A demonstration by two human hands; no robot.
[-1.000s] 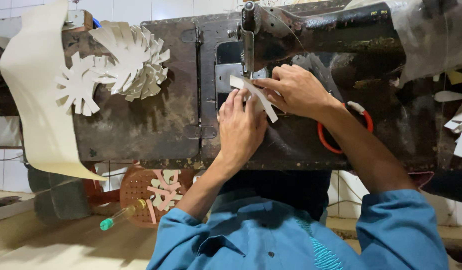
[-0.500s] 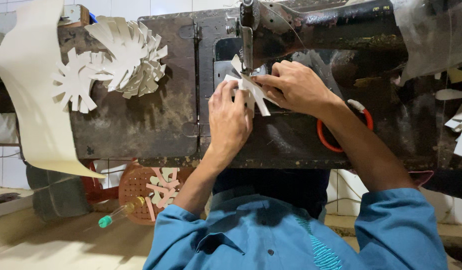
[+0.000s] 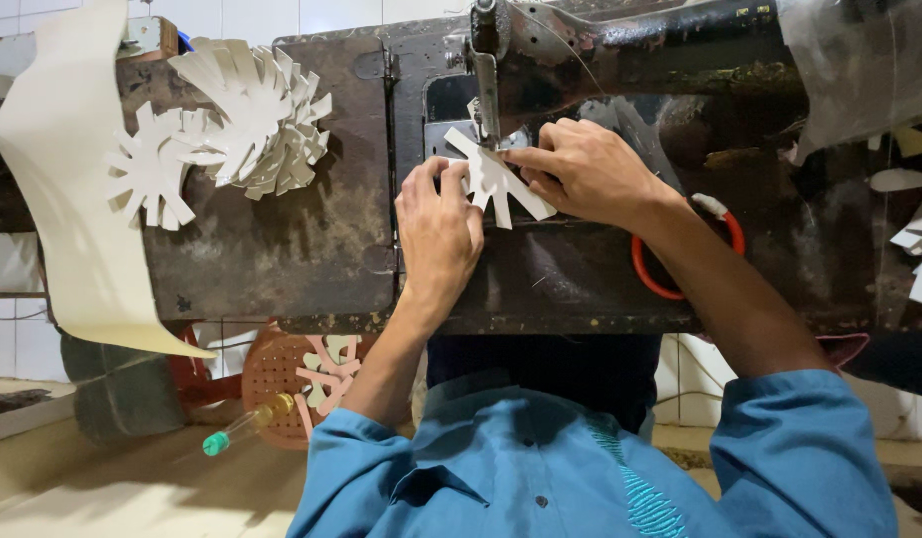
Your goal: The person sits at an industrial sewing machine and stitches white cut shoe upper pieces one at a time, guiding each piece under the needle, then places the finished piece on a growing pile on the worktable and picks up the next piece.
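Observation:
A white cut piece with several finger-like tabs point(image 3: 496, 184) lies under the needle of a dark, worn sewing machine point(image 3: 601, 60). My left hand point(image 3: 436, 234) lies flat on the machine bed, fingertips pressing the piece's left side. From the right, my right hand point(image 3: 586, 169) pinches the piece's upper edge just beside the presser foot point(image 3: 489, 125). Both arms wear blue sleeves.
A heap of the same white tabbed pieces point(image 3: 237, 130) sits on the dark table point(image 3: 272, 259) at the left, next to a large cream sheet point(image 3: 67, 189) hanging over the edge. An orange ring point(image 3: 680, 259) lies behind my right wrist. A red perforated stool point(image 3: 282, 379) stands below.
Both hands have moved a little further up the machine bed with the white piece, which has turned under the needle so more of its tabs fan out toward me.

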